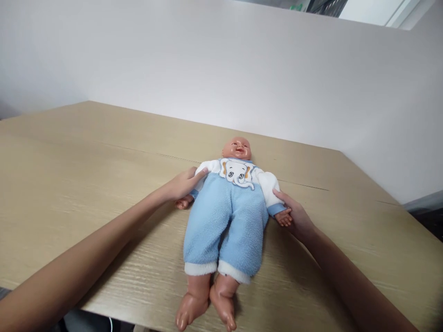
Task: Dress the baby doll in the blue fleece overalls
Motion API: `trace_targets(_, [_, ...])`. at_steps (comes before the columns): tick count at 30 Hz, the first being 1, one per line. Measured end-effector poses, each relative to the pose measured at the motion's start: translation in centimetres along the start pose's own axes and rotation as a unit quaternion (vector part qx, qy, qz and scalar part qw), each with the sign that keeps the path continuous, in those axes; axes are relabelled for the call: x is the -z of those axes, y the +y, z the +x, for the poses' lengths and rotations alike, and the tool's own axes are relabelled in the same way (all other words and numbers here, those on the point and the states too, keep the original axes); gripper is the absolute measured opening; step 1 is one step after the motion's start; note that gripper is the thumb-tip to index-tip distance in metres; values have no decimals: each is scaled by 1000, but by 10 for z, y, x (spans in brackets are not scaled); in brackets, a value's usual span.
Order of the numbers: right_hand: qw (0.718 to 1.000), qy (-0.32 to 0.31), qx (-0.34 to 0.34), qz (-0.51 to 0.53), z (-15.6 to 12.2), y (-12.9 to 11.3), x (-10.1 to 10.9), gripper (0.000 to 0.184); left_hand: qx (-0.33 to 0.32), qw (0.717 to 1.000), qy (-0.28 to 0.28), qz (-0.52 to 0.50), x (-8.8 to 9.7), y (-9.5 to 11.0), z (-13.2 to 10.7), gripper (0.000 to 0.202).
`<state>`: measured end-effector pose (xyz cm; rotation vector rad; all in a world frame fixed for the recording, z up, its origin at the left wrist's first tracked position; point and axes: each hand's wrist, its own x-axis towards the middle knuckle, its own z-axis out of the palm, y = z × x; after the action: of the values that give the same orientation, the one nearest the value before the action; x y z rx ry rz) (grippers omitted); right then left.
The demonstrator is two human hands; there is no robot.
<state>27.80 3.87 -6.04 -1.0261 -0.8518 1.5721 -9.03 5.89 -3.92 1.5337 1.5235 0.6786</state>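
Observation:
A baby doll lies on its back on the wooden table, head away from me and bare feet towards me. It wears a light blue and white fleece romper with an elephant patch on the chest. My left hand grips the doll's white sleeve on the left side, thumb on top and the other fingers mostly hidden. On the right side, my right hand is closed around the doll's other sleeve near the cuff, its thumb resting on the white cloth. Both doll hands show beside the romper.
The wooden table stretches out on both sides of the doll, with thin seams across its top. A plain white wall stands behind its far edge. Dark items sit beyond the right edge.

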Motion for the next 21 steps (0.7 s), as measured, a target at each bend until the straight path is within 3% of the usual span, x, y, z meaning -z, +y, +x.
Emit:
trace_targets(5, [1000, 8, -7, -8, -6, 1, -24, 24, -131, 991, 24, -28, -14, 2, 10, 74])
trace_targets(11, [1000, 7, 29, -3, -13, -7, -58, 40, -74, 992, 59, -82, -26, 25, -5, 77])
trace_targets(15, [998, 16, 37, -39, -40, -31, -74, 32, -19, 990, 46, -129, -23, 48, -33, 78])
trace_targets(18, [995, 31, 38, -90, -79, -50, -73, 36, 26, 989, 18, -144, -22, 59, -65, 87])
trace_targets(21, [991, 28, 27, -126, -131, -59, -56, 45, -25, 983, 54, -175, -34, 53, -109, 85])
